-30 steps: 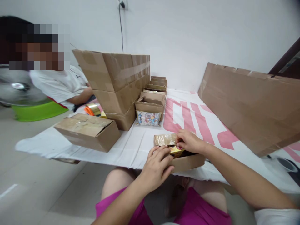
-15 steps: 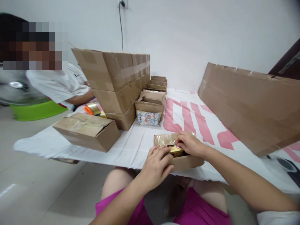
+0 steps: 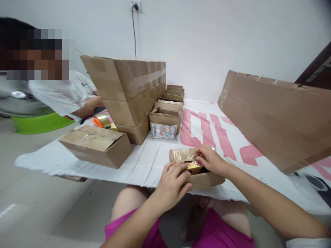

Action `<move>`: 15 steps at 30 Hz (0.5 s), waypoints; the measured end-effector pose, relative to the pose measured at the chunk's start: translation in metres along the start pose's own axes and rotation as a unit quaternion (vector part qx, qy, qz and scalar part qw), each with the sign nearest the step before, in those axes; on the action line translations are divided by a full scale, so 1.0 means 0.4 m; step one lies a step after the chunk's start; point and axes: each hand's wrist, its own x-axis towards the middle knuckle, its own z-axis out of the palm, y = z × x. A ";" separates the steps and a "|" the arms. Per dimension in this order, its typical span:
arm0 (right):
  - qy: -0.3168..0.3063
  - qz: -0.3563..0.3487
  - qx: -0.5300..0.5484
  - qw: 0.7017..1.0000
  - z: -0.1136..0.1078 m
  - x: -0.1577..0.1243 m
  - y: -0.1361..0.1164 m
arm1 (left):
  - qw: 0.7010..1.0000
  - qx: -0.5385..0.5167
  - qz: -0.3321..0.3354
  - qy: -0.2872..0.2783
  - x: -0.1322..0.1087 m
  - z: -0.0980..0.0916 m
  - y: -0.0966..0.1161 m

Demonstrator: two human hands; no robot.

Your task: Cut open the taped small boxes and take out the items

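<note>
Small open carton [image 3: 207, 181] at the near edge of the cloth-covered bench [image 3: 146, 163], a yellow packet [image 3: 193, 167] showing inside. Left hand [image 3: 177, 181] laid over the carton's left side, fingers extended, thumb apart. Right hand [image 3: 210, 161] at the far side, fingers curled down by the packet; whether they pinch anything, I cannot tell. Beyond: patterned pouch [image 3: 164, 131] before a row of open cartons [image 3: 165, 118], taped boxes [image 3: 133, 100] stacked left of them. Person in white top [image 3: 57, 94] behind the stack.
</note>
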 end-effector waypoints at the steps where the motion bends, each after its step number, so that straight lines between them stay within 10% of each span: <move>1: 0.015 -0.002 0.003 1.000 -0.005 -0.007 -0.003 | 1.000 0.001 0.001 0.000 -0.001 0.000 0.000; 8: -0.047 -0.122 -0.095 0.987 -0.046 -0.094 -0.032 | 1.000 -0.006 0.010 0.025 -0.020 0.004 -0.007; 15: -0.023 -0.099 -0.151 0.983 -0.068 -0.189 0.016 | 0.914 -0.226 -0.193 0.278 -0.041 0.023 -0.111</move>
